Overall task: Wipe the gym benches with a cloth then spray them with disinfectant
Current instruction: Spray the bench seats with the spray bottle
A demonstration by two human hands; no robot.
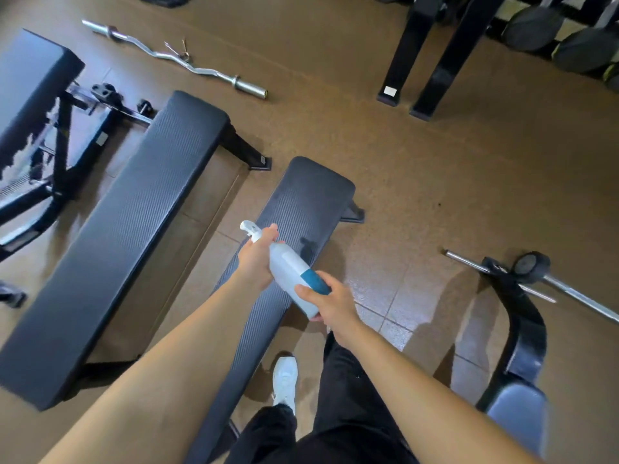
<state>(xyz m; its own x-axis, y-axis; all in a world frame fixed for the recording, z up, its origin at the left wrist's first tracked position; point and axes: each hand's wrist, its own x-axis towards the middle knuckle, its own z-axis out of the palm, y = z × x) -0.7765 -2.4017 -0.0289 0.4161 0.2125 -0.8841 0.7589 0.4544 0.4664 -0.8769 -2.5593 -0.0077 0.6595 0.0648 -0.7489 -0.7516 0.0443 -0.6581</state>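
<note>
A white spray bottle (pixel 289 269) with a blue label band hangs tilted over the nearer black flat bench (pixel 308 199), its nozzle pointing up and left. My left hand (pixel 256 259) grips the bottle's neck just below the trigger head. My right hand (pixel 330 301) grips the lower body of the bottle near its base. A second, longer black bench (pixel 127 222) lies parallel to the left. No cloth is in view.
A curl bar (pixel 174 56) lies on the brown floor beyond the benches. A third bench (pixel 30 78) and its frame stand at far left. A black rack's legs (pixel 435 61) and dumbbells are top right. A barbell (pixel 536 279) and stand are at right.
</note>
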